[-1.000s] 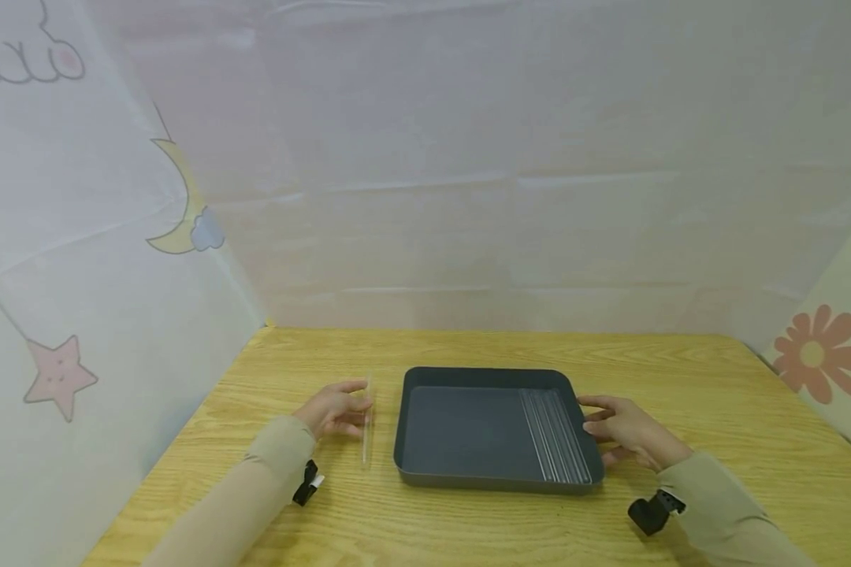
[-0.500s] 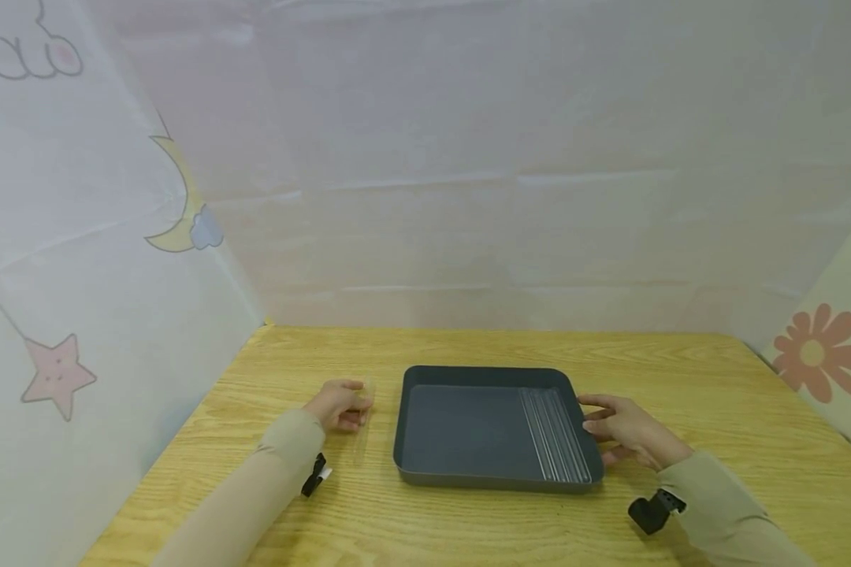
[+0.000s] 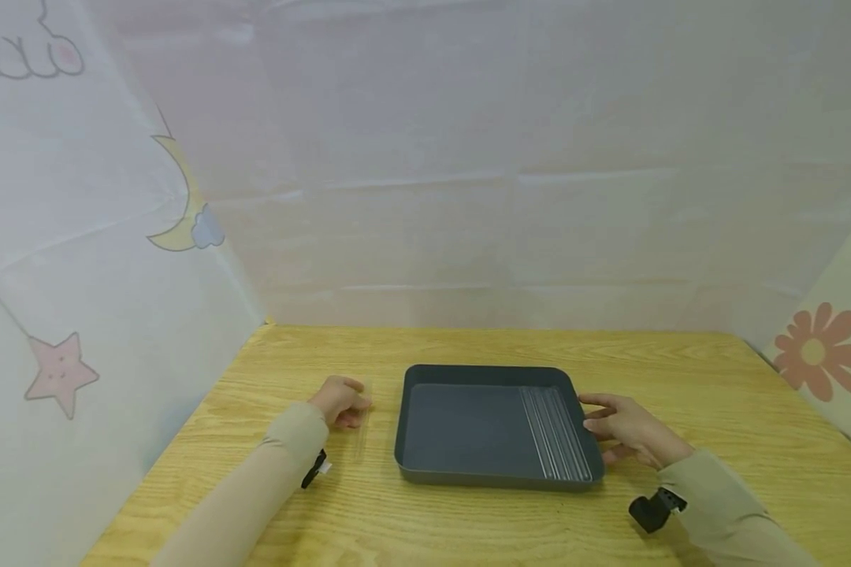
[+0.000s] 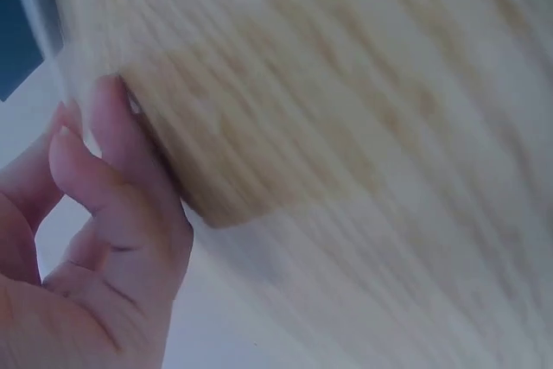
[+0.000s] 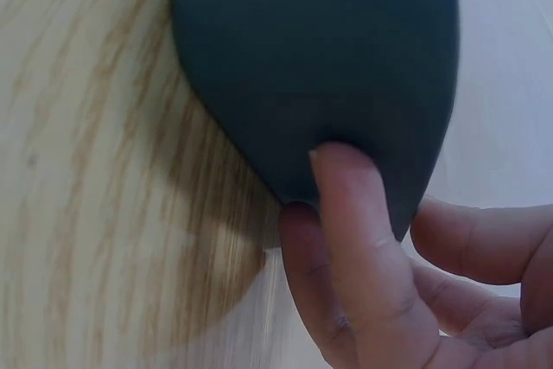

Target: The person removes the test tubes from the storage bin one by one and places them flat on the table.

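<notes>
Toward the table's left edge, I have the left hand pinching a clear rod; a slack pinch could lose it. Mid-table, the grey tray holds more rods, my right hand straight-fingered against its right wall; a shove could roll them.

Right wrist view cropping the dark tray, tabletop blurred (left wrist view)
</notes>
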The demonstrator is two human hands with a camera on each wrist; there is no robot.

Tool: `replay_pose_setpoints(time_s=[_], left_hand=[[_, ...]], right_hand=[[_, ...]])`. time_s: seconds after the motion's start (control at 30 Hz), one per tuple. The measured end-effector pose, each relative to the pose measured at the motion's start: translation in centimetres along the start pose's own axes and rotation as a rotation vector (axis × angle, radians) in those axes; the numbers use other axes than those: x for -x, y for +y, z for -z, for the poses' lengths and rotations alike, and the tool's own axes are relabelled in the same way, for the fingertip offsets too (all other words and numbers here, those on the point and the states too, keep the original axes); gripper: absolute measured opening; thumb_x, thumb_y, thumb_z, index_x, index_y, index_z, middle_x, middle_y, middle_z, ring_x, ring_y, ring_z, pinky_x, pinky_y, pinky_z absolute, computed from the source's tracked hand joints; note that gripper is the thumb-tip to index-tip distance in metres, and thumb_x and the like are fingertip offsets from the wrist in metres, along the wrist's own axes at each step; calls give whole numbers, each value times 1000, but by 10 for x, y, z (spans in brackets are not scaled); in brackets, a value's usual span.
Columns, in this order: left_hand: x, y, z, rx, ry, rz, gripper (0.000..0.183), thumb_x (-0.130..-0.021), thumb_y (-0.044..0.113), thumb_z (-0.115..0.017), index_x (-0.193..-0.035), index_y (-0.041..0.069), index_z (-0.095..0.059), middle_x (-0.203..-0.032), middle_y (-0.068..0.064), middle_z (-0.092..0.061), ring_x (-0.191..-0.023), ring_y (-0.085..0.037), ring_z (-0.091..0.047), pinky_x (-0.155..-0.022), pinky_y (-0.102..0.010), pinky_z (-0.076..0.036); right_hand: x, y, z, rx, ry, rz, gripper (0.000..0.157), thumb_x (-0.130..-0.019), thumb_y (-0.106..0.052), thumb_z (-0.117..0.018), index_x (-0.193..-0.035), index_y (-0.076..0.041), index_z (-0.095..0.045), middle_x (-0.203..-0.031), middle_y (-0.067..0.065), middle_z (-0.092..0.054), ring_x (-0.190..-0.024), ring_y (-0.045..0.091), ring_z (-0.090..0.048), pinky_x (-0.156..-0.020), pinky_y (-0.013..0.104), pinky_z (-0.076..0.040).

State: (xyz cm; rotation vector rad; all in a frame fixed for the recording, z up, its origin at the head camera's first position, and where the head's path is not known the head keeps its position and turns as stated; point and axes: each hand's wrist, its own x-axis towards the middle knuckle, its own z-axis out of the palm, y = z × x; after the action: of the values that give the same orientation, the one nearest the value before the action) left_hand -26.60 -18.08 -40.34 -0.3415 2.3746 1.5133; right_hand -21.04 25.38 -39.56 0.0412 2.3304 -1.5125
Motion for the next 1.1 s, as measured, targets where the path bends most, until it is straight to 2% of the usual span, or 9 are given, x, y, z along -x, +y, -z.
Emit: replay_pose_setpoints(time_s=[0.23,0.43,0.53,0.77,0.93,1.1], left_hand=[[1,-4,1,-45,-24,-27,51,-92,6,-67,-135,-9,-47,-92,-13,-69,-44,-9,-47,-43,-22,-42],[8,-3,2,-72,29,-27,57,-92,11,-68,-137,-12,-41,-81,-8,-59,-48,-13,-45,-46,-24,-44],[10,-5,6,-64,45,-23,57,-94,15,-67,-137,-12,-40,-81,-10,-57,-50,-14,-46,-47,-25,-44],[20,-1,17,-50,18,-67,48,-98,17,-60,-132,-13,-44,-110,-26,-59,-57,-16,-57,-53,-27,-51],[28,5,18,-41,1,-95,44,-101,18,-55,-132,-11,-48,-112,-26,-60,-63,-18,-63,-59,-30,-56],[35,9,13,42,-8,-90,42,-103,18,-51,-134,-9,-48,-112,-25,-59,-60,-15,-62,-56,-27,-55]], right_hand=[[0,1,0,5,3,18,57,-100,1,-47,-148,13,-19,-133,42,-38,-95,28,-64,-62,41,-57],[-1,2,0,3,11,13,57,-100,1,-48,-149,12,-19,-134,42,-37,-93,27,-64,-61,41,-57],[-1,2,-1,8,14,8,58,-100,0,-48,-149,12,-19,-134,41,-37,-92,27,-64,-62,41,-57],[-1,2,0,12,12,13,58,-100,-1,-48,-149,11,-19,-134,41,-36,-92,27,-64,-61,41,-57],[0,2,1,18,10,19,58,-100,-1,-48,-149,12,-20,-134,42,-36,-92,27,-64,-63,41,-57],[-1,2,0,14,9,18,58,-100,-1,-49,-148,12,-21,-134,41,-37,-92,27,-64,-63,42,-57]])
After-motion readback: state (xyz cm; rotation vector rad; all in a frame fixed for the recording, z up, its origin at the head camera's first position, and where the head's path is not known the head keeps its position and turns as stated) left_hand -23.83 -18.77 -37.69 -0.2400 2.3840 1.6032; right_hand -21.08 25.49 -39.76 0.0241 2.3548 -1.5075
